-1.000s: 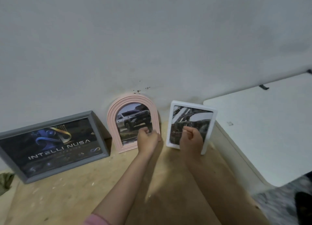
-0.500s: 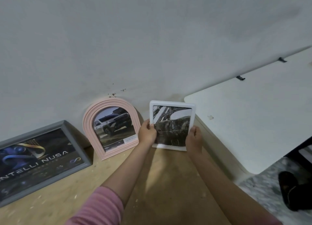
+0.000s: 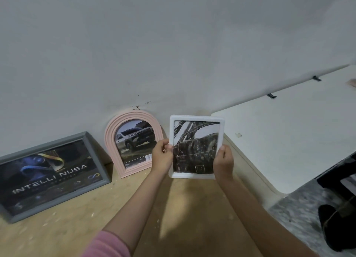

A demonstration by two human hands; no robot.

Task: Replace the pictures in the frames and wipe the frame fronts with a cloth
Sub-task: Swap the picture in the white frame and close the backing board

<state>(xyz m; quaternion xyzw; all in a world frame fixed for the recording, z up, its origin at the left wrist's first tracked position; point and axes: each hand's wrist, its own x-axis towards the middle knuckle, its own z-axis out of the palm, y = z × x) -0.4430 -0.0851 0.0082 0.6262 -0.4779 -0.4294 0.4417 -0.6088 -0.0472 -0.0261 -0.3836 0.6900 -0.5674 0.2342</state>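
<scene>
White plastic, one rectangular frame (image 3: 196, 118), held upright in front of me above the plywood floor (image 3: 173, 218). It holds a dark, mottled print of a car door and window. My left hand (image 3: 162, 156) grips its left edge, thumb on the front border, fingers behind. My right hand (image 3: 223, 163) grips the lower right edge the same way, thumb up along the border. Both hands are closed on the frame.

Pink, one arched frame (image 3: 111, 141), ridged moulding, standing on the floor and leaning back against the wall (image 3: 173, 44). It holds a picture of a white pickup truck on grass, with a small white caption at the bottom right. My left hand covers its lower right corner from view.

Grey, one wide rectangular frame (image 3: 94, 154), leaning against the same wall at far left. It holds a dark poster with a blue and gold ribbon and the words INTELLI NUSA.

White, one low table or board (image 3: 279, 141) to the right, just beside the frame I hold; two small black clips sit along its far edge.

Pink sleeve (image 3: 107, 245) on my left arm.

Count: three frames, three pictures, two hands.
</scene>
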